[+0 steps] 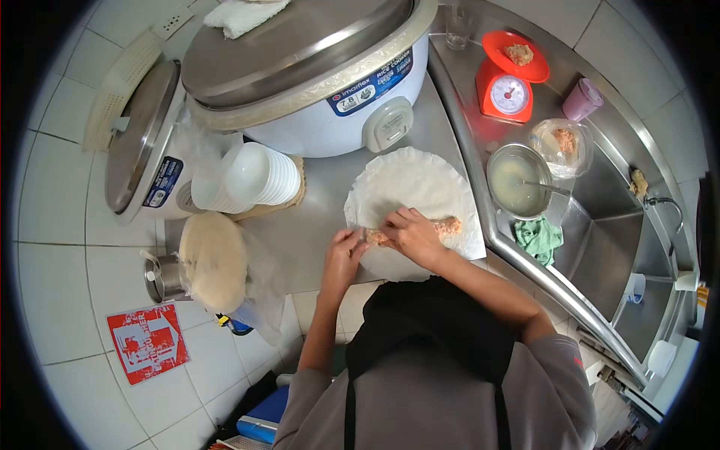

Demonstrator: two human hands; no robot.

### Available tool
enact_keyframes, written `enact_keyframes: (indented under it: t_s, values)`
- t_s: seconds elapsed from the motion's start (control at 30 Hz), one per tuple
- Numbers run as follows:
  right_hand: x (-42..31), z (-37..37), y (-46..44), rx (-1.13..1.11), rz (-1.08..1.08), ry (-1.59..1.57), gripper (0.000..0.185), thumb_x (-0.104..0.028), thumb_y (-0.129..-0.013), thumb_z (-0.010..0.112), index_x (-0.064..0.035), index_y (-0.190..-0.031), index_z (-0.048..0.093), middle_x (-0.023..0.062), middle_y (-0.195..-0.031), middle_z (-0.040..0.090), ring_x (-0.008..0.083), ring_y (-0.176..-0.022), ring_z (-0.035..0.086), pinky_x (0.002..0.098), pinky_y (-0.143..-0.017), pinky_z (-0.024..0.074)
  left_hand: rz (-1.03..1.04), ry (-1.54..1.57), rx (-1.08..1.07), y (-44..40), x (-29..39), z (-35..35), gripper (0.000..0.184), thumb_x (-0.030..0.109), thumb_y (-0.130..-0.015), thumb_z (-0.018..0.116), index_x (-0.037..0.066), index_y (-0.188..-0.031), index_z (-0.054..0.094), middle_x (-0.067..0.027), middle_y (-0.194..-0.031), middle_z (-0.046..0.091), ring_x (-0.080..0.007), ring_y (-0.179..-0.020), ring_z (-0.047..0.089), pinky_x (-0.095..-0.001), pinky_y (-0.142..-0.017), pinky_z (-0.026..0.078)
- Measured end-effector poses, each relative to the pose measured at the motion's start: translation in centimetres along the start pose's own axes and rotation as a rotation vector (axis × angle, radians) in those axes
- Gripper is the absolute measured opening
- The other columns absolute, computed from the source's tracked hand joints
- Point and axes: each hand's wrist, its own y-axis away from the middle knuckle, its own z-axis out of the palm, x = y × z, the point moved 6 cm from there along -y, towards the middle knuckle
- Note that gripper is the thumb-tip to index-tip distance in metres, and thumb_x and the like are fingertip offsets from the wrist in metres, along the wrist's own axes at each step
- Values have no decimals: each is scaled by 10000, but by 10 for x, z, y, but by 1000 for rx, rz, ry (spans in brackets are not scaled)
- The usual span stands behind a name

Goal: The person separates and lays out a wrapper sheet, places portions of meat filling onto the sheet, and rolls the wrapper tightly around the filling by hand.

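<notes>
1. Steel counter (319, 244), tiled wall past its left edge, sink unit (600, 255) along its right edge.
2. Pale round sheet (405, 176) at counter's front right corner; meat filling (451, 226) runs across it in a strip, nearer the front edge.
3. Left hand (343, 251): fingertips drawn together at strip's left end; whether they pinch it can't be made out.
4. Right hand (414, 237): half curled over mid-strip, fingers bent down; firmness of hold unclear.
5. Step looks like shaping the filling. Best done with light, even pressure, ends squared, thickness matched, no tearing of the sheet beneath.
6. Counts: two rice cookers toward counter's back edge (large (292, 135), small (171, 161)); two visible stacks of white bowls (259, 176); one red scale (512, 96), one pan (517, 180), one green cloth (538, 238), one purple cup (583, 101) on sink unit.
</notes>
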Motion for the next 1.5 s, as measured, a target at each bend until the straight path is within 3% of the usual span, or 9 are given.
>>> enact_keyframes:
  t_s: [0.1,0.3,0.4,0.6,0.83,1.07,1.17,1.37,1.5]
  values:
    - [-4,6,-5,27,-19,-20,246,-247,-662,712,-66,-820,658,18,-893,542,191,-922,502,318,-806,413,-2,-27,28,10,-2,11,294,82,-807,659,-18,-1081,628,-144,-892,613,-211,-690,577,-288,-635,462]
    - [-13,20,-15,-5,-45,-22,223,-260,-683,697,-84,-815,659,25,-885,535,193,-939,494,315,-814,409,-9,0,139,20,0,-1,300,52,-830,611,-16,-1123,608,-146,-904,626,-208,-697,590,-291,-626,468]
    - [-16,20,-16,11,-58,11,221,-264,-685,695,-91,-819,663,25,-890,537,193,-946,494,316,-813,407,-182,35,137,23,-1,-15,393,54,-828,605,12,-1216,552,-160,-1043,599,-248,-844,600,-317,-702,480]
    - [20,-15,15,-6,54,53,255,-257,-659,724,-104,-857,675,12,-886,549,191,-906,505,330,-777,411,165,-180,-52,9,43,9,532,153,-802,649,67,-1301,487,-164,-1233,495,-307,-1137,478,-386,-954,363]
    - [39,-40,28,-3,77,-81,280,-206,-650,752,-96,-897,679,21,-901,579,210,-882,540,337,-755,425,312,-228,-154,-11,46,34,449,266,-798,648,61,-1191,578,-74,-1130,560,-262,-1048,511,-381,-875,350]
    - [75,-70,52,-44,186,-205,480,-157,-619,789,-20,-1058,649,112,-979,589,280,-907,564,372,-791,472,373,-243,-95,-16,45,35,466,267,-725,702,61,-1134,615,-55,-1042,576,-237,-984,528,-369,-834,372]
    - [76,-61,54,-143,195,-322,463,-156,-628,790,-15,-1048,654,119,-962,584,278,-902,562,360,-783,477,429,-233,-160,-24,75,56,454,252,-721,706,53,-1119,620,-55,-1022,574,-232,-975,529,-367,-825,390]
    - [84,-70,63,-25,205,-409,436,-128,-622,790,-7,-1020,663,117,-942,565,288,-884,553,372,-760,481,501,-232,-199,-33,96,91,400,205,-740,691,15,-1085,619,-63,-980,566,-235,-941,541,-362,-798,443]
    - [87,-67,61,-63,179,-415,374,-83,-646,768,-6,-998,667,118,-929,560,291,-875,550,378,-755,472,479,-225,-165,-32,101,98,369,193,-731,697,5,-1042,634,-67,-960,566,-239,-923,543,-370,-784,456]
